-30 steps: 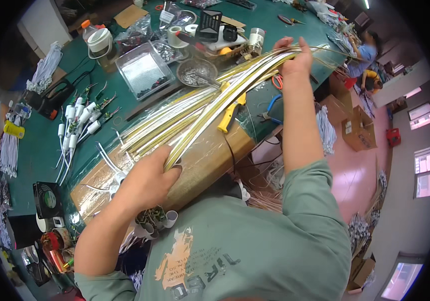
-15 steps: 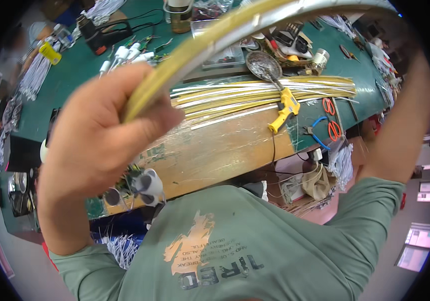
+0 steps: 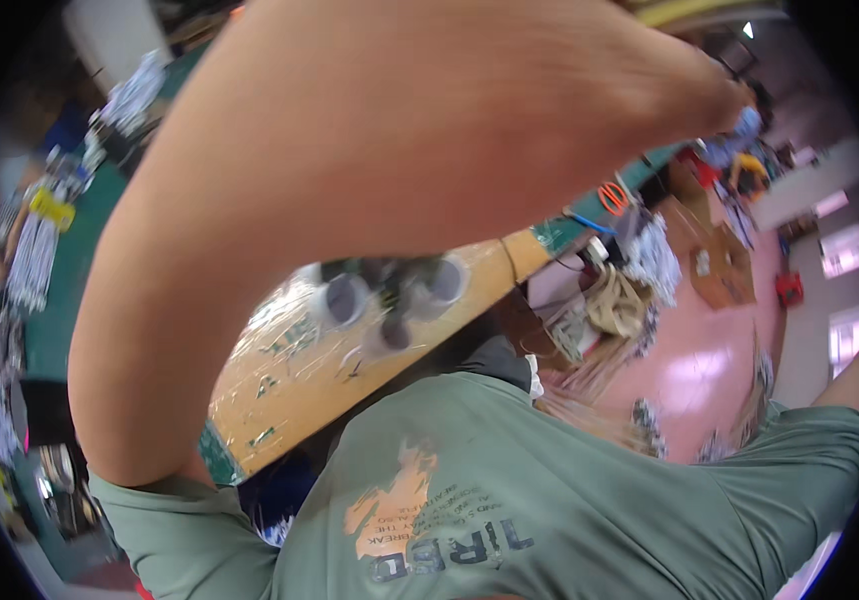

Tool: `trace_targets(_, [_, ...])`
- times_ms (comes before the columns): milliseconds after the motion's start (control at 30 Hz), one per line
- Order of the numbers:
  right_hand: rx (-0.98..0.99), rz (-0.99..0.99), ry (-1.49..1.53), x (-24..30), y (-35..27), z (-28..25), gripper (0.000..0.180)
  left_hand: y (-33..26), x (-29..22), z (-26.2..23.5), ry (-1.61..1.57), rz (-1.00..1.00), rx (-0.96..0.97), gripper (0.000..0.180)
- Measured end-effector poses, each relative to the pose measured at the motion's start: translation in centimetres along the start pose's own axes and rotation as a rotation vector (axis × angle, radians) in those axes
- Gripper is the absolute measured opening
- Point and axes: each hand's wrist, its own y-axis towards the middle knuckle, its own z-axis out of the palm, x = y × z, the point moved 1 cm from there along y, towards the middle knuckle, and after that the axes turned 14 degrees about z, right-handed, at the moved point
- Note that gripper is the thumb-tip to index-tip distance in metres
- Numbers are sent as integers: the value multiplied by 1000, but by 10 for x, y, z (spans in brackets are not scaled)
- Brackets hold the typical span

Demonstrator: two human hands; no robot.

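My left forearm sweeps up from the lower left and across the upper middle, very close to view. At its end, in the upper right, my left hand is closed, its fingers mostly hidden. A curved bundle of gold-and-white strips shows just above it, along the top edge, held by this hand. Only part of my right arm shows, at the right edge; the right hand is out of the picture. Below my left forearm, several white cup-shaped pieces stand on the bench, blurred.
The wooden board on the green bench is partly covered by my arm. Orange-handled scissors and blue-handled pliers lie toward its right end. A beige cloth bag sits beside the bench; a cardboard piece is on the floor.
My left hand has swung up and to the right with the strip bundle, its forearm now hiding most of the bench. My right hand has left the picture. The view has turned rightward.
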Motion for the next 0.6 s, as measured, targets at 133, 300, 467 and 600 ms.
trace_targets(133, [-248, 3, -234, 12, -90, -23, 47, 69, -1, 72, -74, 143, 148, 35])
trace_targets(300, [-641, 101, -484, 10, -213, -51, 57, 132, -13, 178, -230, 341, 356, 43])
trace_targets(467, [-988, 297, -669, -7, -324, -63, 66, 130, -43, 254, -279, 344, 544, 68])
trace_targets(600, [-1118, 464, -792, -30, -354, -68, 74, 136, -37, 287, -351, 518, 74, 75])
